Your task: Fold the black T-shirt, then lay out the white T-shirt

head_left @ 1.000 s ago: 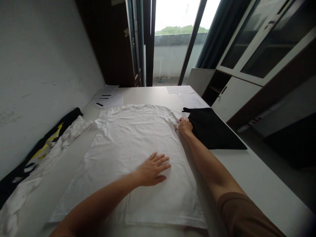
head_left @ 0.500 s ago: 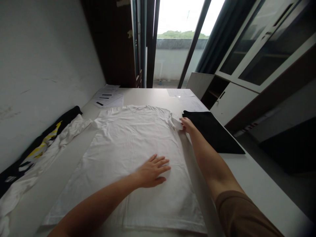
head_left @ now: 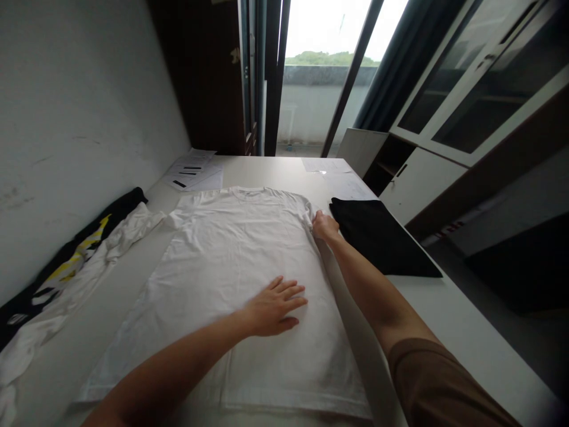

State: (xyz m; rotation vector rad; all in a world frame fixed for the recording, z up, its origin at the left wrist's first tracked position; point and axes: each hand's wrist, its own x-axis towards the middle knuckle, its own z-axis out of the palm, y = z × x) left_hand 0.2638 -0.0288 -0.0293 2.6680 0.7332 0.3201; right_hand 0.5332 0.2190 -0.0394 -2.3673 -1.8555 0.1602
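Note:
A white T-shirt point(head_left: 213, 261) lies spread on the white table, its neckline toward the far end and its hem near me. My left hand point(head_left: 276, 307) rests flat on the lower right of the shirt, fingers spread. At the shirt's right sleeve, my right hand point(head_left: 325, 226) has its fingers closed on the sleeve cloth; the sleeve is mostly hidden behind the hand. Just right of that hand sits a folded black cloth point(head_left: 384, 237).
Along the wall on the left lie a crumpled white garment point(head_left: 106, 255) and a black garment with yellow print point(head_left: 66, 264). Papers point(head_left: 195, 170) lie at the table's far left, and more sheets point(head_left: 340, 181) at the far right. A white cabinet point(head_left: 427, 181) stands beyond the table's right edge.
My right hand has moved left, bringing the sleeve edge in toward the shirt's body. My left hand has stayed in place on the shirt.

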